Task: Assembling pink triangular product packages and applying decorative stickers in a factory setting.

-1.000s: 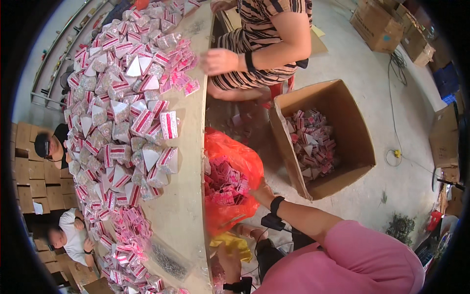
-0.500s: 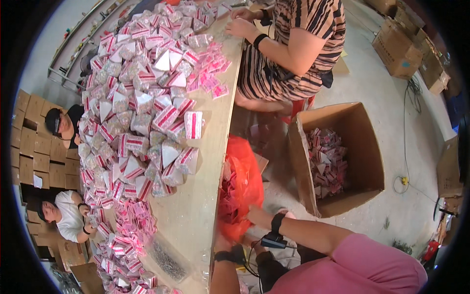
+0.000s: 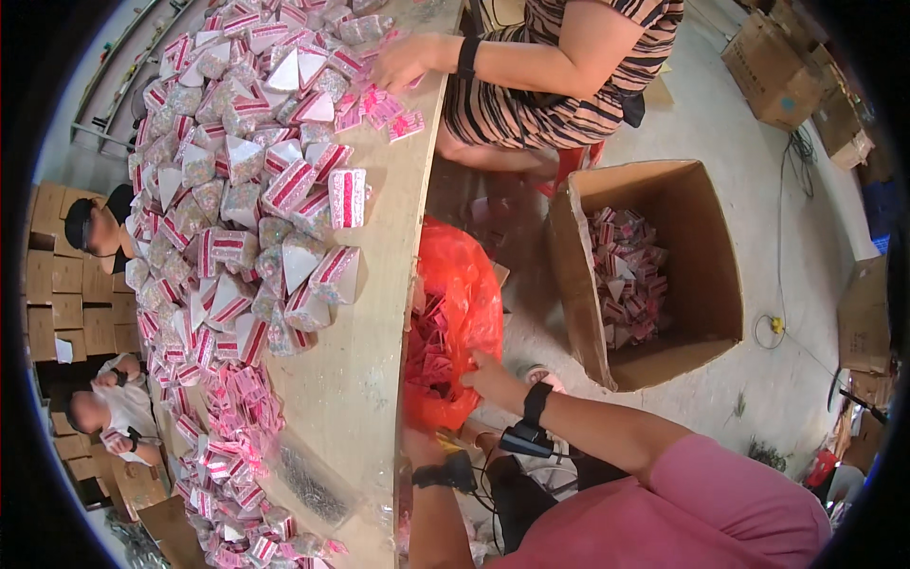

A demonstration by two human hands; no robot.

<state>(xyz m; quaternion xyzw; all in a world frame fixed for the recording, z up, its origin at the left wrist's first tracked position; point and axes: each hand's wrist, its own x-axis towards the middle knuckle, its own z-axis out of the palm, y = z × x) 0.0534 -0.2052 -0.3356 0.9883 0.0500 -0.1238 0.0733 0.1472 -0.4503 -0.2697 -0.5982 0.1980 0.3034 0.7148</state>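
A red plastic bag (image 3: 464,308) hangs beside the table's edge, its mouth open on many small pink packets (image 3: 428,341). My right hand (image 3: 490,377) is closed on the bag's right rim, fingers bent into the plastic. At the bag's near end is my left hand (image 3: 422,444), touching the plastic; its fingers are hidden by the bag. Both of my wrists wear black bands. On the table beyond lies a heap of wrapped, wedge-shaped cake-slice pieces (image 3: 227,247), white with pink-red stripes. Nearer, a pile of flat pink packets (image 3: 237,403) lies beside a clear plastic bag (image 3: 313,484).
Right of the table, an open cardboard box (image 3: 706,284) holds several striped wedge pieces. Across from me a co-worker in a striped dress (image 3: 540,133) reaches to loose pink packets (image 3: 393,114). Two other people stand at the table's far side. A cable (image 3: 782,237) lies on the floor.
The view has shifted, so the table sits further left. The bag's mouth shows wider, with more packets visible. The striped-dress co-worker's hand has moved onto the loose pink packets.
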